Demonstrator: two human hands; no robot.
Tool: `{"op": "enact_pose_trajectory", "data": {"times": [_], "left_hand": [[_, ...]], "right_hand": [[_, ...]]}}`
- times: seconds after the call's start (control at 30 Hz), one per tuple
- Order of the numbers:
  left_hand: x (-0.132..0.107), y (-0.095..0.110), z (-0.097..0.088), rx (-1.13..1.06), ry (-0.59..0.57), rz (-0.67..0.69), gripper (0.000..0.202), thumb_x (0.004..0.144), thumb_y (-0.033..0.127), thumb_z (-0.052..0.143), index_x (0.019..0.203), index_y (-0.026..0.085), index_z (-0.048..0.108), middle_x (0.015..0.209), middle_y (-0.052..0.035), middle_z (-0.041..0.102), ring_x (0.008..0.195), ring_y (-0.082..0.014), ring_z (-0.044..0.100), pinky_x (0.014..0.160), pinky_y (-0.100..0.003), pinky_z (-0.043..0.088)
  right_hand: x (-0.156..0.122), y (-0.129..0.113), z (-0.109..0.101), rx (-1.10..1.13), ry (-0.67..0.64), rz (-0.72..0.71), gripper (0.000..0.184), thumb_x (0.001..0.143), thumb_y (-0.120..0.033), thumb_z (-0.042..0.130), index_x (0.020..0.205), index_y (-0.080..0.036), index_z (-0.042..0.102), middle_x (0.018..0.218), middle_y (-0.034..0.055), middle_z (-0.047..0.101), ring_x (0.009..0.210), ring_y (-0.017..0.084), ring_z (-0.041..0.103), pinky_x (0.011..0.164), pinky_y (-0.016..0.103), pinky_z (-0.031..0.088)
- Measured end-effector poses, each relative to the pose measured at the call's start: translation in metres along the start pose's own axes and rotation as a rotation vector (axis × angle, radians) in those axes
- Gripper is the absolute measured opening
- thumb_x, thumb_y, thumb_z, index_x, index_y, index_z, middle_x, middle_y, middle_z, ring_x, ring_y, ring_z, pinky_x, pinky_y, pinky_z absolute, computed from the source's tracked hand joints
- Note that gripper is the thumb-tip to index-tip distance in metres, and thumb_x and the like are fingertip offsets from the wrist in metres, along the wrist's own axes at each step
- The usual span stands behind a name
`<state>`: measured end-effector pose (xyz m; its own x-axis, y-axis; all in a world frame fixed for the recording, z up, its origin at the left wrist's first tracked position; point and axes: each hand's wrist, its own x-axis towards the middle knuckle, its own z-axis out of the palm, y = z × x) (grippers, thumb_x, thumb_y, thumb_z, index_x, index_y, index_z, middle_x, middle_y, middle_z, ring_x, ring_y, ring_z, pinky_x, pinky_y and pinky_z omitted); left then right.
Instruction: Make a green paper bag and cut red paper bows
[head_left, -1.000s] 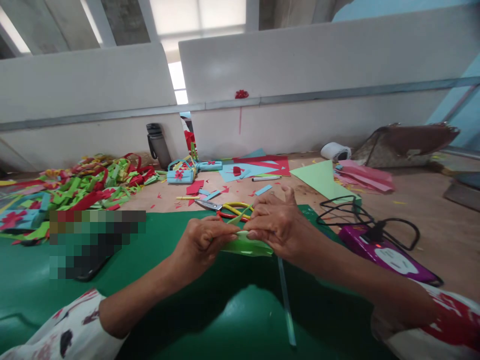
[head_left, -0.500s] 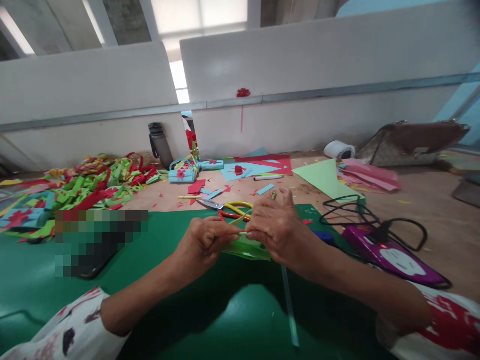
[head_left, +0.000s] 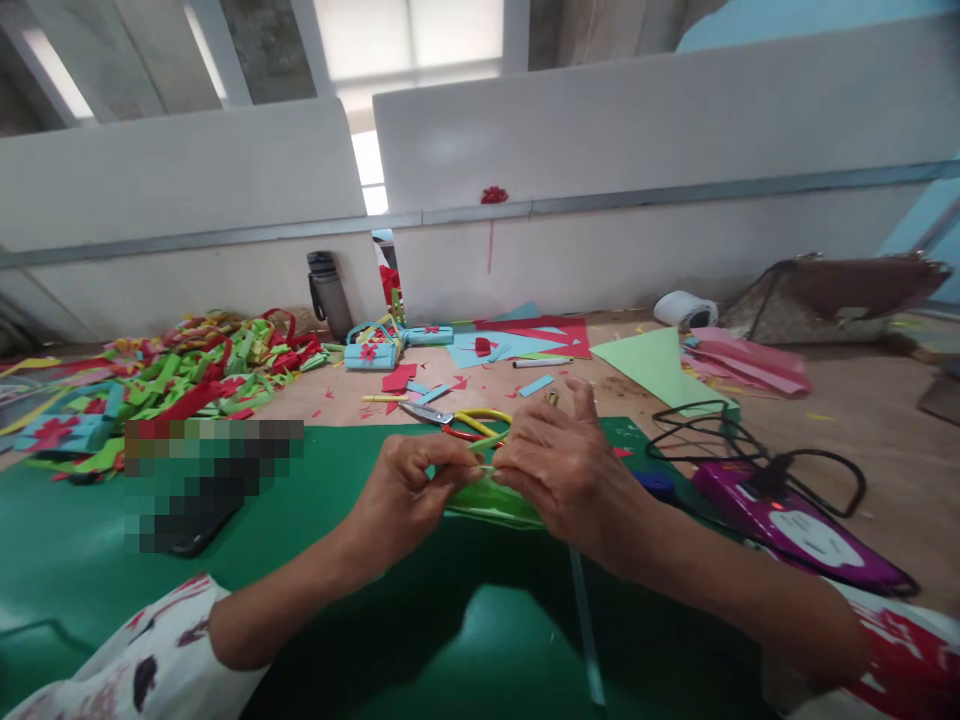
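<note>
Over the glossy dark-green mat (head_left: 510,650) at the near middle of the bench (head_left: 877,440), the person's left hand (head_left: 409,485) and right hand (head_left: 566,460) meet at a glossy, bright-green piece of thin sheet material (head_left: 499,508). Both sets of fingers are pinched together on its far edge — the left at one end of a short exposed stretch, the right at the other.

As for progress, I judge the piece to be partly shaped: its body is already bent into a rounded form, while the edge seems to be kept in line by the fingers. Whether that edge is fastened, I cannot tell; it appears to be the part left to settle.

The piece looks smooth and shiny, catching light along its curved near side, and wider than it is deep; its right end is hidden behind the right hand. Just beyond its edge a narrow, light-green strip (head_left: 491,441) slants up between the hands — whether it is joined to the piece is unclear. Farther off lie scissors with yellow and red handles (head_left: 431,414), blades pointing left.
</note>
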<state>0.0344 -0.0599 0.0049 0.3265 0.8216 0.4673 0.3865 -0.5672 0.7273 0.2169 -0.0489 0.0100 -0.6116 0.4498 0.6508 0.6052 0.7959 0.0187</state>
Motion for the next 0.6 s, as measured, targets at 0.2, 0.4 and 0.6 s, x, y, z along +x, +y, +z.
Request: {"op": "enact_pose_trajectory", "data": {"times": [0.2,0.4,0.6], "left_hand": [[-0.0023,0.0009,0.0019,0.029,-0.059,0.006,0.019,0.081,0.014,0.052,0.067,0.011,0.064,0.061,-0.0008,0.059,0.055,-0.0092,0.048,0.054,-0.019,0.037],[-0.0003,0.0045,0.0031,0.058,-0.052,-0.013,0.019,0.081,0.014,0.053,0.067,0.012,0.065,0.056,0.0012,0.057,0.052,-0.0082,0.047,0.052,-0.018,0.036],[0.0006,0.0050,0.0043,-0.160,0.144,-0.185,0.025,0.070,0.014,0.066,0.094,0.015,0.063,0.075,-0.0009,0.069,0.066,-0.0123,0.061,0.059,-0.019,0.046]], "right_hand": [[-0.0015,-0.0010,0.0014,-0.003,-0.021,0.021,0.027,0.087,-0.014,0.045,0.064,-0.014,0.058,0.067,0.0019,0.056,0.076,0.018,0.053,0.099,0.052,0.013],[0.0010,-0.0013,0.0028,0.014,-0.021,0.007,0.025,0.087,-0.016,0.046,0.065,-0.015,0.058,0.065,0.0014,0.057,0.076,0.018,0.053,0.098,0.052,0.014],[-0.0012,-0.0002,-0.0028,0.012,-0.036,0.056,0.021,0.084,-0.013,0.045,0.065,-0.015,0.053,0.065,0.0011,0.054,0.070,0.017,0.050,0.095,0.051,0.020]]}}
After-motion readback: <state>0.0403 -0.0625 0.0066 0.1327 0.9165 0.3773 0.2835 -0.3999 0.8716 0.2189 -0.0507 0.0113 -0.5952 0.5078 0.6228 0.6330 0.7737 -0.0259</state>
